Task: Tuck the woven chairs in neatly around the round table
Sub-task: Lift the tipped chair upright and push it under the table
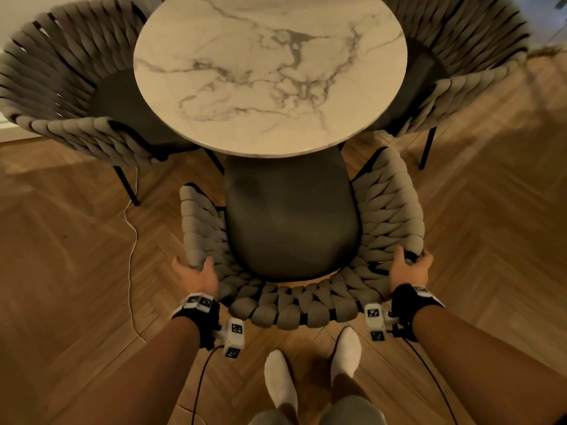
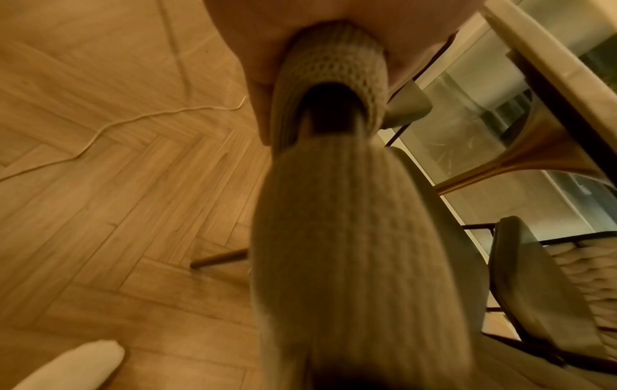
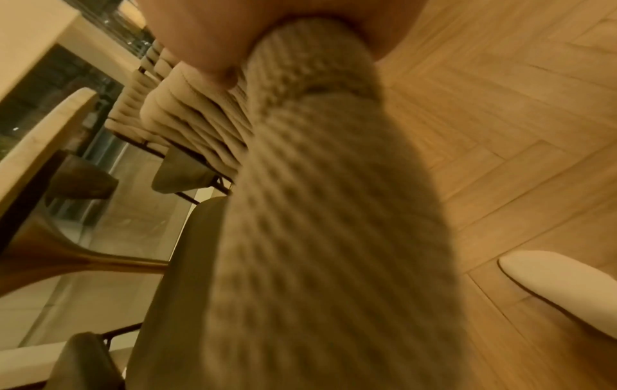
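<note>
chair: grey chunky-woven armchair with dark smooth seat [image 1: 294, 228] sits straight ahead of the person, seat front just under the round white marble-look table [image 1: 270, 72]
hands: left hand [image 1: 196, 276] and right hand [image 1: 409, 271] each wrapped round a padded woven rim, one per side, about equally near
direction: push runs straight away from the body, toward the table's pedestal I'd say
others: two more woven chairs [image 1: 61, 81] already sit close in
floor: herringbone wood [image 1: 76, 240]

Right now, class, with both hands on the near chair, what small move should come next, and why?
Probably a short push straight forward. The left hand and right hand grip the chair, but most of its seat lies outside the table edge.
</note>
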Demonstrator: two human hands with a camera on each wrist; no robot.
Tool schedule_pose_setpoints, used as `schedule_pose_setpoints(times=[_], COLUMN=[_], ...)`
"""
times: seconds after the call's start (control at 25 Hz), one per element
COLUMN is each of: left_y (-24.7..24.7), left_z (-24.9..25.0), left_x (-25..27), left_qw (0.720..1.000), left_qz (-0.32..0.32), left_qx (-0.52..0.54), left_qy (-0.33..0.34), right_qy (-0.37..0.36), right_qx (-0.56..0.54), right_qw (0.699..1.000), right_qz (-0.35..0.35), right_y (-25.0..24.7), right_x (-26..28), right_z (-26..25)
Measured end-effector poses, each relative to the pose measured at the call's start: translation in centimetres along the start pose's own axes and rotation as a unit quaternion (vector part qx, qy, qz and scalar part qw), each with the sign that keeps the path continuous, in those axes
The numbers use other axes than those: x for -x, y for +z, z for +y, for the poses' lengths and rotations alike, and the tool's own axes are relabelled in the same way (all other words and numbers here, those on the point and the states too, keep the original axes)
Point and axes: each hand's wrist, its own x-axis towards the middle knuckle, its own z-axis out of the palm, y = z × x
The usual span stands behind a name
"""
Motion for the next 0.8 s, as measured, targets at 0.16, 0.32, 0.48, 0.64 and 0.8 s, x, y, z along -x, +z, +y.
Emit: schedule_pose_setpoints(times=[0.16,0.32,0.48,0.64,0.8], left_y=[0.8,0.7,0.6,0.8,0.9], left_z=[-1.7,-1.7,-1.3,-1.5,-1.5], left_x=[2.6,1.5,1.1,1.1,1.2], left_qw=[0.999,0.99,0.985,0.984,0.981], left_qz=[0.033,0.033,0.041,0.037,0.043], left_qx=[-0.017,-0.097,-0.118,-0.128,-0.148], left_qy=[0.025,0.101,0.121,0.116,0.116], right_qy=[0.024,0.023,0.021,0.024,0.023], right_qx=[-0.022,-0.018,0.002,0.027,0.028], right_qw=[0.999,1.0,1.0,0.999,0.999], right_qz=[0.0,0.005,0.012,0.014,0.013], right_y=[0.4,0.8,1.1,0.9,0.8], right_x=[2.0,2.0,1.7,1.1,1.0], right_z=[1.3,1.6,1.7,1.3,1.1])
